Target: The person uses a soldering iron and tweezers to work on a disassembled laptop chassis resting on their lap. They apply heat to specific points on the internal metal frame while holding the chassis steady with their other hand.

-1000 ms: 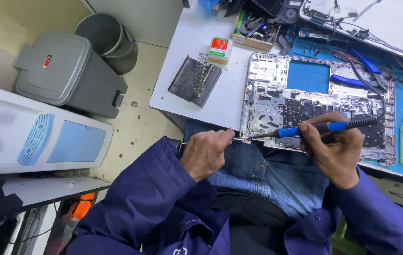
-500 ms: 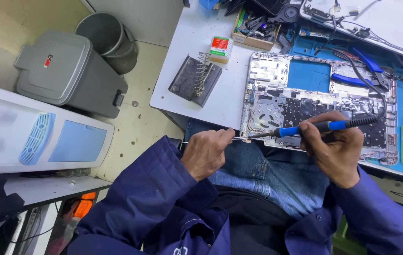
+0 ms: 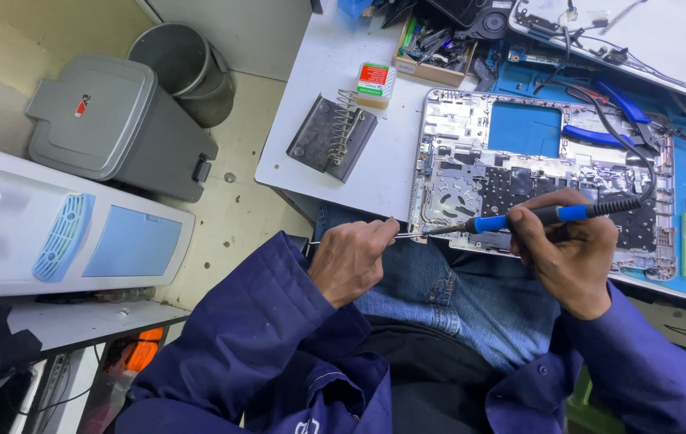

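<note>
A person in a blue work jacket sits at a white bench (image 3: pixel 335 96), bent over an opened laptop chassis (image 3: pixel 536 177) that lies upside down with its inner plate and board exposed.

Head view: the right hand (image 3: pixel 568 257) is closed around a blue-handled soldering iron (image 3: pixel 536 217), fingers wrapped tight on the grip, the tip aimed at the chassis's near left corner. The left hand (image 3: pixel 355 257) hovers just off that same corner, over the person's jeans, its fingers pinched shut on a thin length of solder wire (image 3: pixel 407 235) fed toward the iron's tip. Compared with a second earlier, the iron's tip and the wire have crept a shade closer together at that corner, while both hands otherwise keep their posture; it reads as fine joint work under way, not a change of tool.

Left of the chassis sits a dark iron stand with a coil spring (image 3: pixel 331 137), and just behind that a small red-and-green tin (image 3: pixel 375 80). Blue-handled pliers (image 3: pixel 600 135) rest on the chassis's far right part. On the floor, well left of the chassis, stand a grey lidded bin (image 3: pixel 110 120) and a round bucket (image 3: pixel 182 68).
</note>
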